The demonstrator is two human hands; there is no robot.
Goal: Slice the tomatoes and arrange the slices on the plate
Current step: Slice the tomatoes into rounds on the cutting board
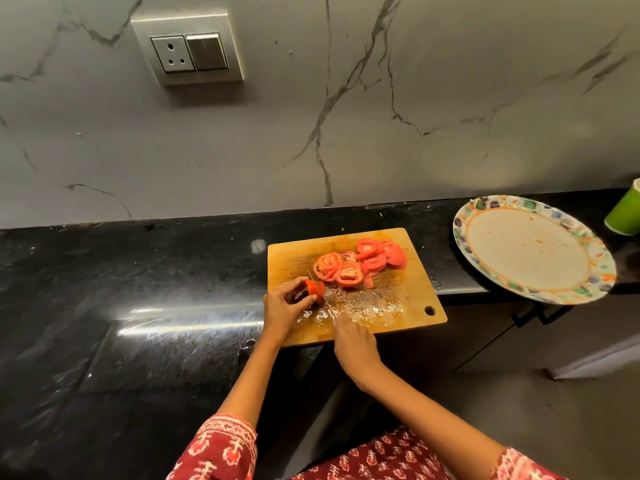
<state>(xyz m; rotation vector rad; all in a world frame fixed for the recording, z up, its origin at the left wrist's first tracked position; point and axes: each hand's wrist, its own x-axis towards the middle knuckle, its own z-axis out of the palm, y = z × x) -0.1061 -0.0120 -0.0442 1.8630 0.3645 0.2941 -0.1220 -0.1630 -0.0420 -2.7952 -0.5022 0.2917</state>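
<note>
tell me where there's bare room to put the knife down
Bare counter lies left of the cutting board, and a strip between board and plate. The plate's centre is bare. The board is crowded with slices, the left hand and the right hand.

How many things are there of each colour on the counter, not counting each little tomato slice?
Red: 2, the pile of slices and the tomato piece the left hand holds
Brown: 1, the cutting board
Green: 1, the cup
Many-coloured: 1, the plate
Silver: 1, the knife in the right hand
Total: 6
</note>
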